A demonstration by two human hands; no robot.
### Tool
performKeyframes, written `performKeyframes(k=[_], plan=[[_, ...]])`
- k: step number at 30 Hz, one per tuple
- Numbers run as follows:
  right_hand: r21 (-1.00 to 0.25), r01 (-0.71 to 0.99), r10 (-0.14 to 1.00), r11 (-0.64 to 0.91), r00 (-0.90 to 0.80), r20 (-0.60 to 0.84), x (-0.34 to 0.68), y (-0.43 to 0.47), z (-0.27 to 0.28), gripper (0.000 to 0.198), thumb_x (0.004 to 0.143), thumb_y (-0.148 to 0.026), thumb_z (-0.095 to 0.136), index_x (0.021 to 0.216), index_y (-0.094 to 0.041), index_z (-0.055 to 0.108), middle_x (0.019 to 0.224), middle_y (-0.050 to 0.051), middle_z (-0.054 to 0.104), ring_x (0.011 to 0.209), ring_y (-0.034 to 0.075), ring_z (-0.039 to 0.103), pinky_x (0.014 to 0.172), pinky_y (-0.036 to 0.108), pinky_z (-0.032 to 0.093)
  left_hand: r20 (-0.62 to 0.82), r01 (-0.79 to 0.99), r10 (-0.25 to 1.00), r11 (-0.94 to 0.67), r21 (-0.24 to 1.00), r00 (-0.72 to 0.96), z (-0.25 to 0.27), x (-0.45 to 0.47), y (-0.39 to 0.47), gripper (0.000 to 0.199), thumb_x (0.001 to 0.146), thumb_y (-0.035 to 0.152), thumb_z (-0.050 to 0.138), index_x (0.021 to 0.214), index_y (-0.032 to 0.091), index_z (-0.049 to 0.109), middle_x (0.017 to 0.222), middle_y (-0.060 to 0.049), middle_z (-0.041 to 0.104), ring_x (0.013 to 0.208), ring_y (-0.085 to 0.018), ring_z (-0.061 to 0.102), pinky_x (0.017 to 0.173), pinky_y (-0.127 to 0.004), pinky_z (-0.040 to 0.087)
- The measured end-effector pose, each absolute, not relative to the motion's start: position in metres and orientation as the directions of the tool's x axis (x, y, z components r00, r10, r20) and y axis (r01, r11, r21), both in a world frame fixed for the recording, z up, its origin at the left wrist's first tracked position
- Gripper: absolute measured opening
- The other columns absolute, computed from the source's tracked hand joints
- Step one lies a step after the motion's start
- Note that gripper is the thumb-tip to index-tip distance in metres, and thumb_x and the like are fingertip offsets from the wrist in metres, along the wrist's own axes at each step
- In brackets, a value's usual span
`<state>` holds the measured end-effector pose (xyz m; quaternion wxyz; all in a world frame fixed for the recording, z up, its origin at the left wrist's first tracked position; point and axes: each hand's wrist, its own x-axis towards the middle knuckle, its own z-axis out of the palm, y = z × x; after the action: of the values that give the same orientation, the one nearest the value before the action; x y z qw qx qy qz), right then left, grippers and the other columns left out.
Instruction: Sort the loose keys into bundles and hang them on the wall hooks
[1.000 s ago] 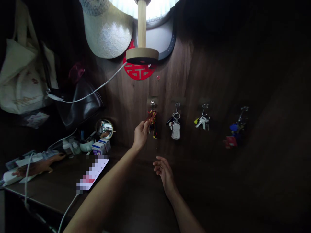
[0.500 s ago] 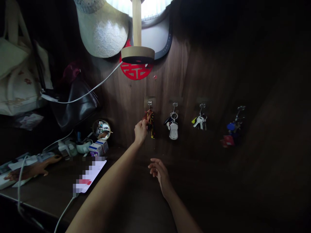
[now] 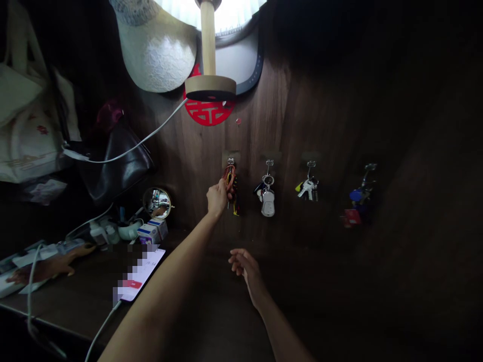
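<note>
My left hand reaches to the wall, its fingers closed on a keychain with reddish and yellow cords and dark parts. This keychain hangs at the leftmost metal hook; my fingers partly cover it. Lower and to the right, my right hand hovers in front of the dark surface, fingers loosely bent and apart, holding nothing. To the right of the left hand hangs a key ring with a silver-white fob. Beyond it are silver keys with a yellow tag and a bunch with blue and red tags.
A lit lamp with a round base hangs above, its white cable running left. Caps are behind it. A dark bag, a round mirror, small boxes and a charging phone are at left.
My left hand has shifted slightly up on the keychain, and its reddish cord now shows as a raised loop by the hook. My right hand stays nearly still. The view has tilted a little.
</note>
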<state>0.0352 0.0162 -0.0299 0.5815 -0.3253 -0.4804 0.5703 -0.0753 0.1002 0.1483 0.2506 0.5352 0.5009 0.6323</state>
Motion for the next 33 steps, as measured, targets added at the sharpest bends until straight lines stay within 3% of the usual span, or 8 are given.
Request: performKeyframes(k=[6, 11, 19, 22, 27, 33], plan=[[-0.925, -0.353, 0.974, 0.144, -0.116, 0.196, 0.035, 0.015, -0.026, 0.031, 0.069, -0.048, 0.063, 0.079, -0.018, 0.066, 0.066, 0.001, 0.061, 0.053, 0.010, 0.049, 0.047, 0.021, 0.030, 0.311, 0.179, 0.902, -0.267, 0.947, -0.300, 0.149, -0.077, 0.091, 0.039, 0.080, 0.037, 0.042, 0.052, 0.014, 0.059, 0.042, 0.000, 0.055, 0.031, -0.008, 0.045, 0.038, -0.019, 0.038], [-0.926, -0.352, 0.974, 0.140, -0.118, 0.193, 0.035, 0.013, -0.024, 0.029, 0.070, -0.046, 0.063, 0.077, -0.019, 0.066, 0.065, 0.001, 0.061, 0.052, 0.010, 0.049, 0.047, 0.021, 0.031, 0.317, 0.183, 0.899, -0.271, 0.945, -0.304, 0.139, -0.078, 0.090, 0.037, 0.080, 0.035, 0.042, 0.052, 0.015, 0.057, 0.041, 0.001, 0.053, 0.031, -0.008, 0.045, 0.035, -0.018, 0.036], [-0.927, -0.333, 0.968, 0.170, -0.121, 0.221, 0.035, 0.013, -0.027, 0.028, 0.071, -0.046, 0.062, 0.078, -0.019, 0.067, 0.066, 0.001, 0.061, 0.054, 0.011, 0.049, 0.047, 0.022, 0.031, 0.560, 0.266, 0.761, -0.494, 0.828, -0.329, 0.149, -0.075, 0.087, 0.019, 0.084, 0.034, 0.045, 0.097, 0.021, 0.049, 0.060, 0.006, 0.056, 0.037, -0.007, 0.048, 0.040, -0.017, 0.036], [-0.928, -0.328, 0.968, 0.175, -0.117, 0.224, 0.035, 0.013, -0.027, 0.029, 0.071, -0.047, 0.062, 0.078, -0.019, 0.067, 0.066, 0.001, 0.061, 0.053, 0.011, 0.049, 0.047, 0.022, 0.031, 0.637, 0.337, 0.689, -0.543, 0.769, -0.346, 0.154, -0.074, 0.089, 0.021, 0.085, 0.033, 0.046, 0.103, 0.022, 0.046, 0.067, 0.005, 0.059, 0.048, -0.009, 0.054, 0.050, -0.018, 0.040], [-0.929, -0.325, 0.966, 0.179, -0.120, 0.228, 0.036, 0.012, -0.026, 0.028, 0.071, -0.046, 0.061, 0.078, -0.019, 0.067, 0.066, 0.001, 0.061, 0.054, 0.011, 0.049, 0.047, 0.021, 0.031, 0.749, 0.419, 0.608, -0.628, 0.656, -0.262, 0.159, -0.072, 0.094, 0.010, 0.085, 0.029, 0.047, 0.091, 0.023, 0.053, 0.088, 0.000, 0.066, 0.077, -0.012, 0.061, 0.068, -0.019, 0.042], [-0.928, -0.323, 0.963, 0.186, -0.127, 0.238, 0.036, 0.012, -0.025, 0.027, 0.072, -0.046, 0.061, 0.077, -0.020, 0.067, 0.066, 0.001, 0.061, 0.054, 0.011, 0.049, 0.047, 0.022, 0.032, 0.712, 0.462, 0.638, -0.557, 0.690, -0.293, 0.158, -0.071, 0.099, 0.015, 0.080, 0.033, 0.056, 0.090, 0.023, 0.053, 0.092, -0.002, 0.067, 0.086, -0.016, 0.062, 0.075, -0.023, 0.043]])
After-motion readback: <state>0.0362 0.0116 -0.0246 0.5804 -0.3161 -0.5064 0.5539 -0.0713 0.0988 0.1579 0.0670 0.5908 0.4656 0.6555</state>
